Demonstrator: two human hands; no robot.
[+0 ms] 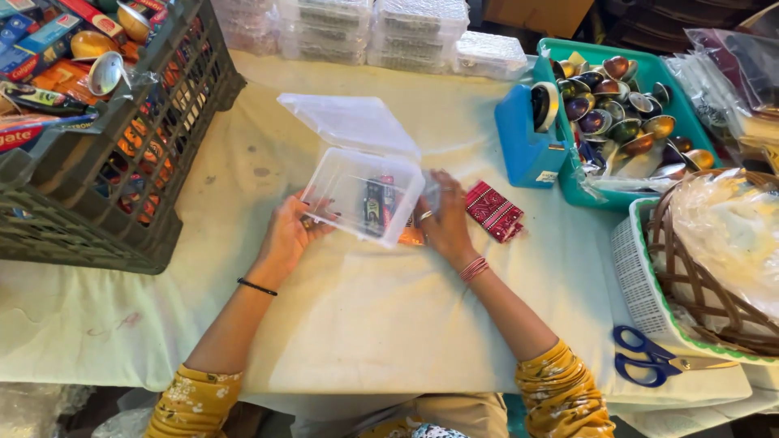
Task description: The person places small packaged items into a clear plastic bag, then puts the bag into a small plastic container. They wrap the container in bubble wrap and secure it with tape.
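Observation:
A clear plastic box (pixel 369 193) with its hinged lid (pixel 349 122) flipped open stands tilted on the cloth-covered table (pixel 381 308). Small dark packets show inside it. My left hand (pixel 288 231) grips the box's left side. My right hand (pixel 442 219), with a ring and red bangles, holds its right side. A small orange item (pixel 412 238) peeks out under the box's near right corner. A red patterned pouch (pixel 493 211) lies just right of my right hand, not touched.
A dark crate (pixel 97 219) full of packaged goods stands at the left. Stacked clear boxes (pixel 373 32) line the far edge. A teal tray (pixel 633 113) of shiny round containers, a blue bin (pixel 523 142), a wicker basket (pixel 714 268) and blue scissors (pixel 649 357) are at the right.

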